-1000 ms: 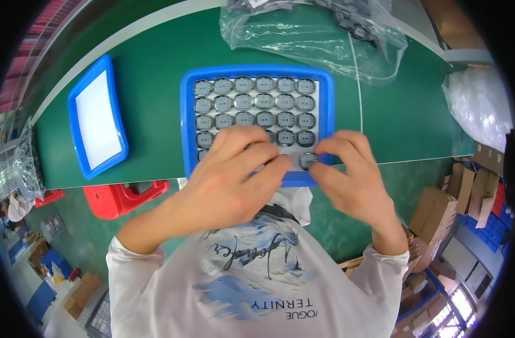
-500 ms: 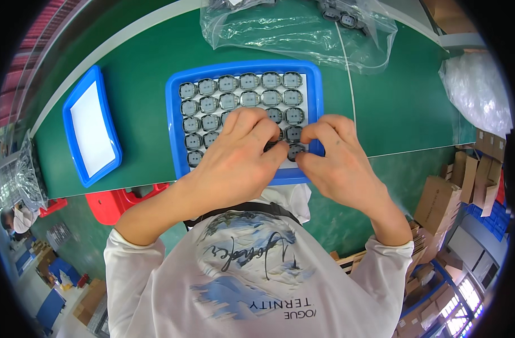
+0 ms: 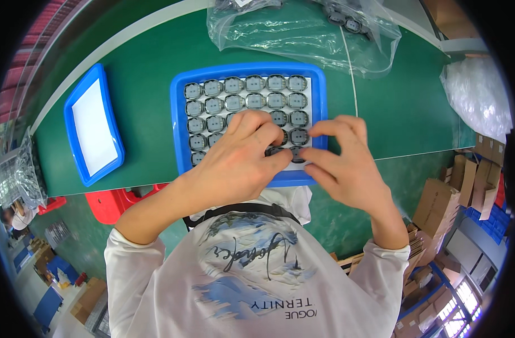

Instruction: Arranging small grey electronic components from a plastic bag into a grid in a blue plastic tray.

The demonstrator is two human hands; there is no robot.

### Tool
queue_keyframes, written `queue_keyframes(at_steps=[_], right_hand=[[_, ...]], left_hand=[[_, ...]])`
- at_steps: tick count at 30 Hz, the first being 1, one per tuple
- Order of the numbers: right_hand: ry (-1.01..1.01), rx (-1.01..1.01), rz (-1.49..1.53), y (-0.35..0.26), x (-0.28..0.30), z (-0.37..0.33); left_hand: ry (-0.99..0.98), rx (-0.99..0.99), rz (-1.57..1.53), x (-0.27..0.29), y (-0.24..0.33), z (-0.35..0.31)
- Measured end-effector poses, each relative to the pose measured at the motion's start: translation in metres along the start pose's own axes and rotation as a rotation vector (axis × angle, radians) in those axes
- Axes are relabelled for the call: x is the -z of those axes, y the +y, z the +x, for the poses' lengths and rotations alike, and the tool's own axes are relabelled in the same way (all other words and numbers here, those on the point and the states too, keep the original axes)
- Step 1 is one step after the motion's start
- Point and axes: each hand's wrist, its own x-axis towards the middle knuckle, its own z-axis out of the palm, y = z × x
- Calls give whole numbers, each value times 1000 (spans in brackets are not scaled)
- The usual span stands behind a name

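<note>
A blue tray (image 3: pixel 177 121) with a white lining holds rows of small grey rounded plastic parts, each with a metallic-looking rim and two dark dots. My left hand (image 3: pixel 243 152) reaches over the tray's middle and hides several parts. Its thumb and forefinger close round a grey part (image 3: pixel 274 150) in the nearest row. At the near right corner is my right hand (image 3: pixel 345 160), its fingers apart. One fingertip meets or nearly meets the corner part (image 3: pixel 297 154); no part shows in its grasp.
A second blue tray (image 3: pixel 115 143) with a white lining lies to the left on the green table (image 3: pixel 148 112). Beyond the full tray is a clear plastic bag (image 3: pixel 302 42) with grey parts inside. A red stool (image 3: pixel 108 205) stands below the table edge; cardboard boxes (image 3: pixel 436 205) are at right.
My right hand's fingers have spread and drawn slightly right, off the corner part they were round. The left hand stays nearly in place. The whole view has shifted a little.
</note>
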Motion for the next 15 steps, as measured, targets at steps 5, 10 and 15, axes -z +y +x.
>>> queue_keyframes(at_steps=[5, 10, 15], right_hand=[[198, -375, 196, 4, 5, -13], [121, -736, 622, 3, -6, -15], [113, -694, 728, 2, -2, -4]], left_hand=[[158, 168, 43, 40, -1, -20], [432, 894, -676, 68, -22, -73], [395, 852, -1080, 84, -24, -98]])
